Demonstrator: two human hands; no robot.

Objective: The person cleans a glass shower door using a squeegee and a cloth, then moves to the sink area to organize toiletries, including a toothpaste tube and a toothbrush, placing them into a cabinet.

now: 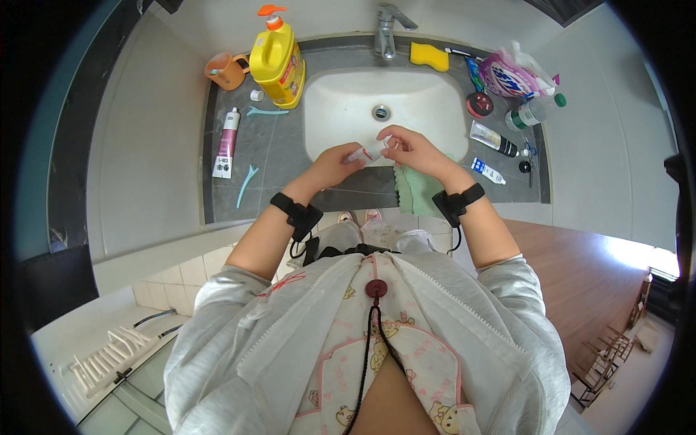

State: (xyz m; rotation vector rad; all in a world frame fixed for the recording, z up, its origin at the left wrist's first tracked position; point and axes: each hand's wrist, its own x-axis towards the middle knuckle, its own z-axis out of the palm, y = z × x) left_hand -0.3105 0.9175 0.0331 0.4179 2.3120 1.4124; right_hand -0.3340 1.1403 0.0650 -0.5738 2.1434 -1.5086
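Observation:
Over the front edge of the white sink (348,103), my left hand (340,164) grips a small white tube or bottle (368,153) with red marks. The fingers of my right hand (416,152) are at its right end, around what looks like its white cap. A green cloth (416,193) hangs over the counter's front edge below my right hand. Behind the sink stands a chrome faucet (385,32), with a yellow sponge (429,56) to its right.
Left on the grey counter are a yellow pump bottle (278,68), an orange mug (225,73), a large tube (226,144) and light-blue clips (247,185). Right are a purple pouch (511,76), a plastic bottle (527,115), a round black-and-red container (479,104) and tubes (492,138).

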